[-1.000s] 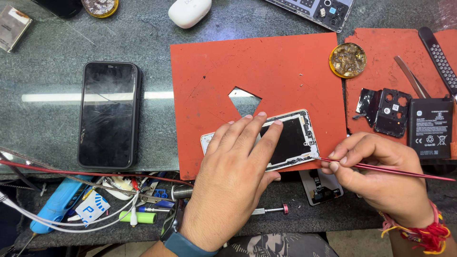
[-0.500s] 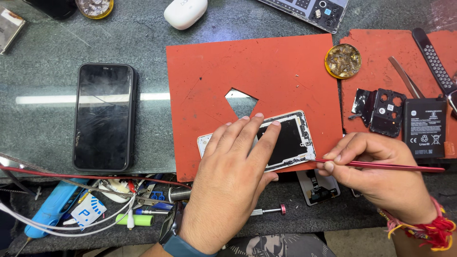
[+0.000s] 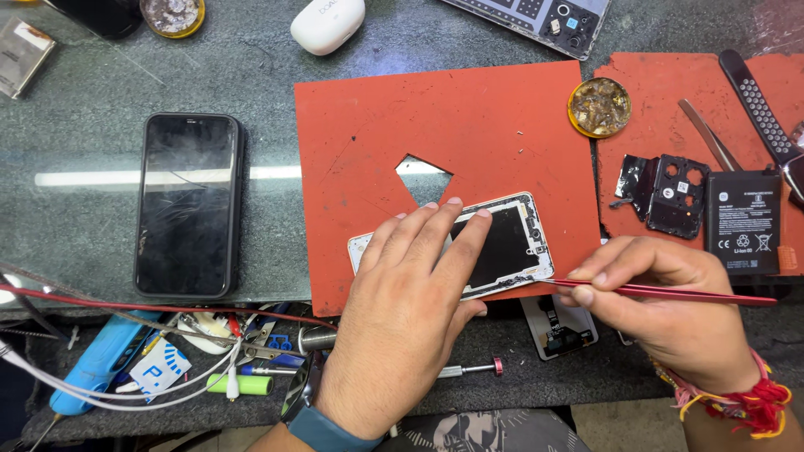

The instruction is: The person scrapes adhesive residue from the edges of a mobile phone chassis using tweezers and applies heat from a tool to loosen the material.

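Observation:
An opened phone body (image 3: 506,243) with a white frame and dark inside lies on a red work mat (image 3: 452,134). My left hand (image 3: 402,310) presses flat on its left half, fingers spread over it. My right hand (image 3: 662,305) pinches thin red tweezers (image 3: 670,291), whose tip touches the phone's lower right corner. A small circuit board (image 3: 559,328) lies just below that corner.
A black phone (image 3: 188,203) lies to the left on the glass table. A battery (image 3: 744,222) and a black camera cover (image 3: 677,194) rest on a second red mat on the right, with a brass tin (image 3: 600,106). Tools, cables and a small screwdriver (image 3: 469,369) crowd the front edge.
My right hand has held the tweezer tip at the phone's lower right corner, shifting only slightly. My left hand stays pressed on the phone.

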